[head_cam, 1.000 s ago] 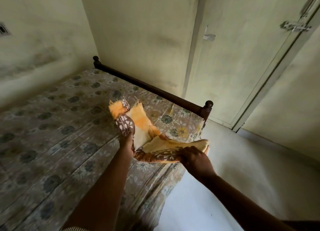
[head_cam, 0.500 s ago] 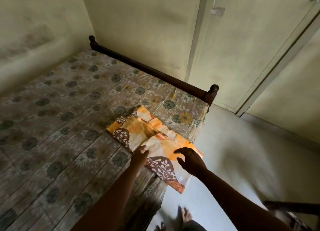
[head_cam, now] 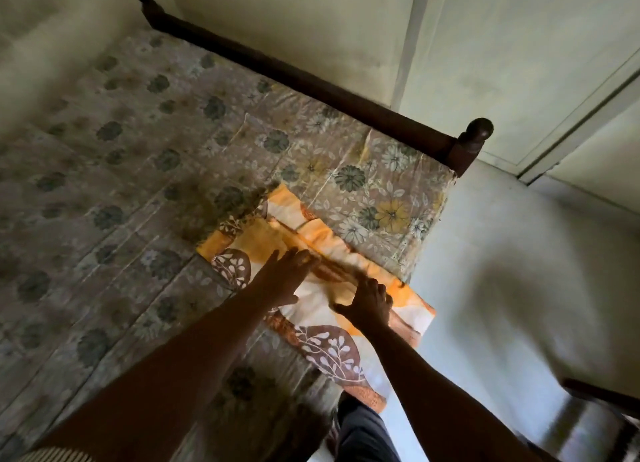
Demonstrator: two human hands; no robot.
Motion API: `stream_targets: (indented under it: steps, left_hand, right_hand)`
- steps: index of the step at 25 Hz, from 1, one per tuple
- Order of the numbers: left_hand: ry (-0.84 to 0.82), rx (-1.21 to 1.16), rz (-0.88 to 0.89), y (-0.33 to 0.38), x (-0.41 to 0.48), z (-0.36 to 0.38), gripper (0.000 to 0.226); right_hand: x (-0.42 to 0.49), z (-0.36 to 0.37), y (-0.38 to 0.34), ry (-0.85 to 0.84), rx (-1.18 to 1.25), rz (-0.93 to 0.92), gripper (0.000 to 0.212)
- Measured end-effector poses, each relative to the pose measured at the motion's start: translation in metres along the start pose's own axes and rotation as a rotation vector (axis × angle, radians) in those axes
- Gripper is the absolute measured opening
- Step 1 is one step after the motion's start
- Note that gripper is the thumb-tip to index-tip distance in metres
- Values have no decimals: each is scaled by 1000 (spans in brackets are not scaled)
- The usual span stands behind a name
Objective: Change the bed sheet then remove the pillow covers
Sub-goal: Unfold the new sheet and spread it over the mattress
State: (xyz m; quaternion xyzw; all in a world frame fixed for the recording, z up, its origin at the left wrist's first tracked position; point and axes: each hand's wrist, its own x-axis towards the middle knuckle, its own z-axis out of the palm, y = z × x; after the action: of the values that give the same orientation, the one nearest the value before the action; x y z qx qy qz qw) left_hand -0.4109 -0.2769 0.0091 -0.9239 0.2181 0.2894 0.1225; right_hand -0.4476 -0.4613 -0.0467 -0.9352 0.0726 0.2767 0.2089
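An orange and white folded cloth with brown leaf prints (head_cam: 313,226) lies on the near right corner of the bed, one end hanging over the edge. The bed is covered by a grey-brown floral bed sheet (head_cam: 145,170). My left hand (head_cam: 282,276) lies flat on the cloth with straight fingers. My right hand (head_cam: 369,300) rests on the cloth beside it, fingers spread and slightly bent, thumb out. Neither hand grips the fabric.
A dark wooden bed rail (head_cam: 304,80) with a round post (head_cam: 479,130) runs along the far end. Pale walls and a closed door (head_cam: 519,63) stand behind. Bare floor (head_cam: 512,271) lies to the right, with a dark wooden piece of furniture (head_cam: 602,423) at the lower right.
The cloth was held up in both hands, then laid down on the bed corner. Both hands have let go and now press it flat. The camera has tilted down.
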Motion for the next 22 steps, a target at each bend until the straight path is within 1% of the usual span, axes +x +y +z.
stream_targets:
  steps: [1,2,3,4,5,6,7,8,10,11,12,13,14,15,16,17,18,19,20,22]
  left_hand:
    - [64,51,43,-1,7,2,82]
    - [185,92,100,-1,14,3,72]
    - [287,119,175,0,19,5,53]
    - [330,144,257,-3,23,8,40]
    - [414,155,357,-5,24,15,42]
    - [443,161,442,-7,22,17,48]
    - [525,129,498,-10,15,16,48]
    - [570,118,547,-14,2,13,42]
    - [697,42,629,-22,-25,26,32]
    - [796,-43,651,-25,-41,42,28]
    - [821,-97,633,-27,-61,62,20]
    - [815,-120,592,-27,-80,84,6]
    - [720,-125,488,-24,-98,104,16]
    - [534,-166,387,-18,-114,124,35]
    - [257,-211,242,-11,-135,133,47]
    - [88,-243,125,-4,-153,144,49]
    - [-30,-253,52,3,-170,151,48]
    - [-83,-308,4,6,-180,159,47]
    - [-76,-377,-24,9,-187,159,47]
    - [-22,-441,-55,7,-185,149,46]
  right_hand:
    - [1,1,0,7,-25,-32,67]
    - [0,0,-1,-2,-16,-72,52]
    - [-3,-2,-2,-23,-7,-108,40]
    - [-9,-4,-4,-18,-22,-146,33]
    - [-15,-4,-6,5,-50,-179,31]
    - [-22,-4,-7,35,-56,-205,31]
    - [-29,-3,-9,53,-47,-235,31]
    - [-39,0,-12,46,-23,-278,35]
    - [-63,8,-23,43,101,-384,45]
    - [-76,16,-28,41,132,-407,47]
    - [-89,26,-32,22,111,-400,47]
    - [-104,37,-36,-9,53,-367,42]
    - [-117,50,-37,-31,1,-345,37]
    - [-130,63,-38,-65,-18,-337,34]
    - [-145,75,-40,-107,-5,-347,34]
    - [-158,85,-42,-172,5,-360,38]
    - [-169,93,-45,-241,15,-379,42]
    - [-175,98,-46,-281,28,-384,45]
    - [-176,98,-46,-261,58,-370,45]
    - [-169,85,-47,-109,144,-312,40]
